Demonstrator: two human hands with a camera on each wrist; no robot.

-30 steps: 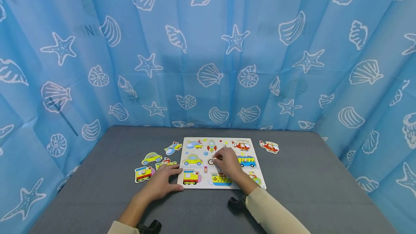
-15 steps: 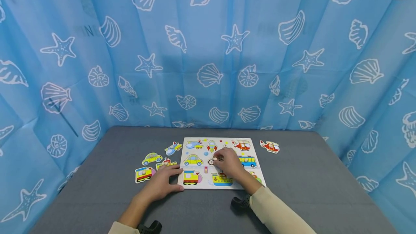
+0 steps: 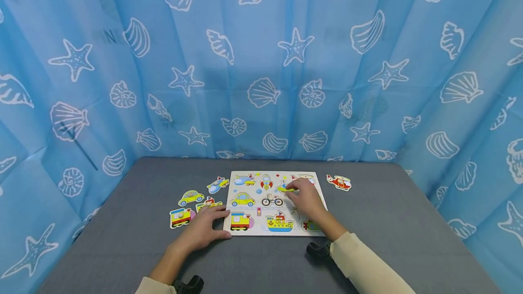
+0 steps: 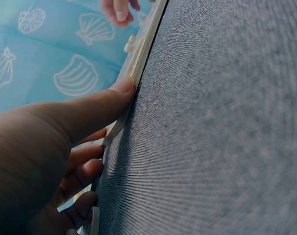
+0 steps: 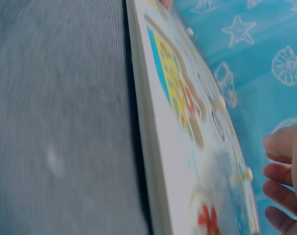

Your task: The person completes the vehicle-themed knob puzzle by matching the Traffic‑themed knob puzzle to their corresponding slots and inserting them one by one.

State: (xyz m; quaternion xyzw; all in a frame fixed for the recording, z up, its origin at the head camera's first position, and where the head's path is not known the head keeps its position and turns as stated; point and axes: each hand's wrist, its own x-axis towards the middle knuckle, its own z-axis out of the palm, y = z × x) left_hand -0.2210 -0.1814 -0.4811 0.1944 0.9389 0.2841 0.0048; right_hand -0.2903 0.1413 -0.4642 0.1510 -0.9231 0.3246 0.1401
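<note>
A white wooden vehicle puzzle board [image 3: 249, 213] lies flat on the table. My left hand [image 3: 204, 228] steadies its near left corner; in the left wrist view the thumb [image 4: 97, 110] presses the edge, the other fingers lie loosely bent. My right hand [image 3: 306, 201] hovers over the board's right part, near a yellow-green picture [image 3: 284, 188]. In the right wrist view its fingers [image 5: 281, 193] are loosely bent and hold nothing. The bicycle piece [image 3: 272, 200] sits in the board's middle. The right hand covers part of the bus and helicopter pictures.
Loose pieces lie left of the board: train [image 3: 180, 218], car [image 3: 190, 198], plane [image 3: 218, 184] and a ship [image 3: 209, 203] partly behind the left hand. A loose helicopter [image 3: 338, 182] lies at right. A blue shell-print curtain [image 3: 261, 67] hangs behind the grey table [image 3: 380, 221].
My right hand has let go of the bicycle piece, which now shows whole in the board, and has moved right. The left hand stays at the board's corner.
</note>
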